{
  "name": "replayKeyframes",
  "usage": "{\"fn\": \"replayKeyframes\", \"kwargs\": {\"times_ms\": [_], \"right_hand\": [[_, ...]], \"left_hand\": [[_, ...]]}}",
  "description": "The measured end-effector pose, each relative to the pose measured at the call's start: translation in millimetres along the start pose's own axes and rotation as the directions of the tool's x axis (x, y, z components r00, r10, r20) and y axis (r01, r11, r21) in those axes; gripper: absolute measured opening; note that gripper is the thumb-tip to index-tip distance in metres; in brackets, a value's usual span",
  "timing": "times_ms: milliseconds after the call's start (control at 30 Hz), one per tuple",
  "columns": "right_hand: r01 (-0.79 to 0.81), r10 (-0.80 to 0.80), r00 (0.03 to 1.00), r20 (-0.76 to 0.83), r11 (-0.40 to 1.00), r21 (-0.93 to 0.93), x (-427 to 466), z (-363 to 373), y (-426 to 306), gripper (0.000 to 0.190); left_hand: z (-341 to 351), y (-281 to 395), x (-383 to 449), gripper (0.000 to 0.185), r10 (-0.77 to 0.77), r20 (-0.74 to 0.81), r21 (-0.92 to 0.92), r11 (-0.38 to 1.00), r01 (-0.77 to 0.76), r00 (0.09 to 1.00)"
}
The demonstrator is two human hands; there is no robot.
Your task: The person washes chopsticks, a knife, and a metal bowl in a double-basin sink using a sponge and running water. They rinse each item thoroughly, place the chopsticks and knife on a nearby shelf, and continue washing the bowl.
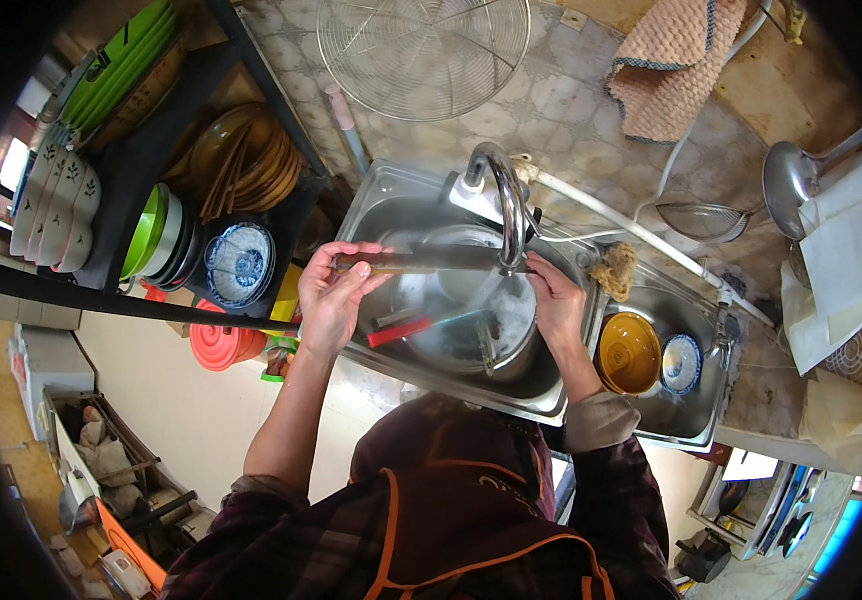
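Both hands hold a long, flat, dark item (431, 259), perhaps a knife, level across the larger steel sink basin. My left hand (337, 292) grips its left end between thumb and fingers. My right hand (555, 292) pinches the right end, just beside the chrome faucet (502, 187). Water runs from the spout. Below the item, a round metal pan (431, 352) with suds and water sits in the basin. A red-handled tool (399, 331) and other slim utensils lie in or over it, partly under water.
The smaller basin at right holds a brown bowl (628, 352) and a blue-and-white dish (681, 364). A scrubbing pad (615, 271) rests on the divider. A black rack (176, 97) of dishes stands at left. A white pipe (626, 223) crosses behind the sinks.
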State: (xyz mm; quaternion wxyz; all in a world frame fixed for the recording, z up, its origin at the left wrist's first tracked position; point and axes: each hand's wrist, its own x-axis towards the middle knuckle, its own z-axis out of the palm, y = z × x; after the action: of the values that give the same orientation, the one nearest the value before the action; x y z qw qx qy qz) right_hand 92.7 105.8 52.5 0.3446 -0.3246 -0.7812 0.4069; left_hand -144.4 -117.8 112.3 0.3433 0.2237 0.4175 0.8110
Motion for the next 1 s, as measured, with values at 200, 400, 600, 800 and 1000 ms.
{"fn": "replayKeyframes", "kwargs": {"times_ms": [200,400,600,800,1000], "right_hand": [[-0.127,0.113,0.991,0.073,0.964,0.234,-8.5,21.6,-13.4,0.028],[-0.276,0.22,0.96,0.174,0.851,0.446,-22.0,39.0,-17.9,0.027],[-0.223,0.119,0.959,0.257,0.877,0.426,-20.4,31.6,-32.8,0.024],[-0.013,-0.062,0.96,0.274,0.965,0.263,-16.0,2.2,-38.1,0.028],[0.072,-0.083,0.989,0.122,0.993,0.098,-27.7,-28.8,-39.2,0.028]], "left_hand": [[-8.6,29.4,-19.3,0.021,0.061,-0.046,0.073,0.996,-0.057,0.997],[-44.6,58.5,-29.0,0.022,0.087,-0.06,0.091,0.993,-0.081,0.994],[-57.7,69.0,-28.5,0.025,0.094,0.053,0.039,0.995,-0.096,0.994],[-59.9,55.0,-14.8,0.028,0.037,0.061,-0.064,0.997,-0.033,0.997],[-40.5,19.8,2.8,0.023,-0.117,0.044,-0.139,0.983,0.122,0.992]]}}
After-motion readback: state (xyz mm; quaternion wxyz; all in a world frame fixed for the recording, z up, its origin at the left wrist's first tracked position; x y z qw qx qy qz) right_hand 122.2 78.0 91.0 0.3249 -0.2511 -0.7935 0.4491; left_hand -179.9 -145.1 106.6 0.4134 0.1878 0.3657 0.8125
